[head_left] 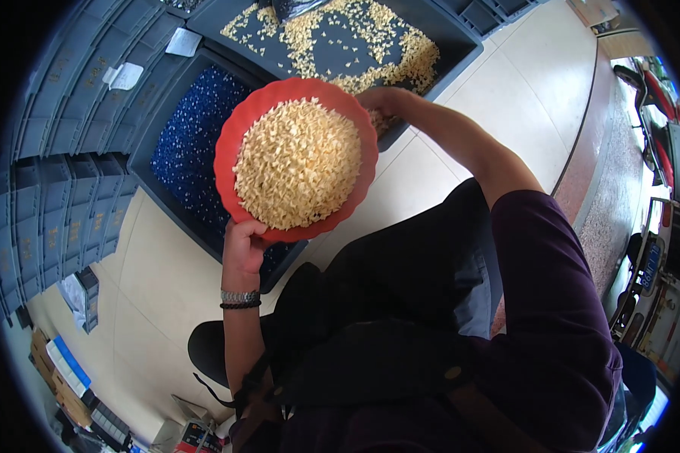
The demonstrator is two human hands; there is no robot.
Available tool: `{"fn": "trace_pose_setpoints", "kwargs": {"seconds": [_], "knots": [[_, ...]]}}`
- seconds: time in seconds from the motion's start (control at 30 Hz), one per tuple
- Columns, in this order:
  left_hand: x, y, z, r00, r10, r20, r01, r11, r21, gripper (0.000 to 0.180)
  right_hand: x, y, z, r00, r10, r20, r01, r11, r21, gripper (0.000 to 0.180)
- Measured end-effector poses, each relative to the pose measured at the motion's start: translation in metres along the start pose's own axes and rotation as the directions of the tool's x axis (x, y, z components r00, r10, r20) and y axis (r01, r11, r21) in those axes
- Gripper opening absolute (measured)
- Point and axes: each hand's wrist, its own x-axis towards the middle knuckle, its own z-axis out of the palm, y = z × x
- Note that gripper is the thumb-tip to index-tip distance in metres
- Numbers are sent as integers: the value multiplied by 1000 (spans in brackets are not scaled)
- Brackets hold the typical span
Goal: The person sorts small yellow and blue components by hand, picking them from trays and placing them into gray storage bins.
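Tiled flr (147, 287). LH (243, 245) grips red bowl (227, 170) w/ pale bits (298, 164), RH (383, 100) beside.

Bright light, palest on floor tiles (529, 87) toward two o'clock; fisheye distortion bows the crates (45, 200) at nine o'clock; black vignetting rings the view.

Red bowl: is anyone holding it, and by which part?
Yes: the red bowl is held at its lower-left rim by the fingers of the left hand. The right hand is at the upper-right edge; whether it grips cannot be told.
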Motion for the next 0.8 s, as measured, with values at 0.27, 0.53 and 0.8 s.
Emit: {"fn": "trace_pose_setpoints", "kwargs": {"seconds": [0.27, 0.53, 0.8], "knots": [[5, 0, -26, 998, -53, -33, 54, 998, 25, 64, -21, -83, -5, 972, 132, 195, -213, 845, 490, 16], [16, -8, -22, 998, -59, 7, 59, 998, -8, 64, -98, -204, 70, 998, -67, 2, 66, 987, 144, 41], [26, -17, -27, 996, -79, 37, 81, 995, -61, 62, -148, -210, 152, 769, -609, -192, 320, 628, -709, 21]]}}
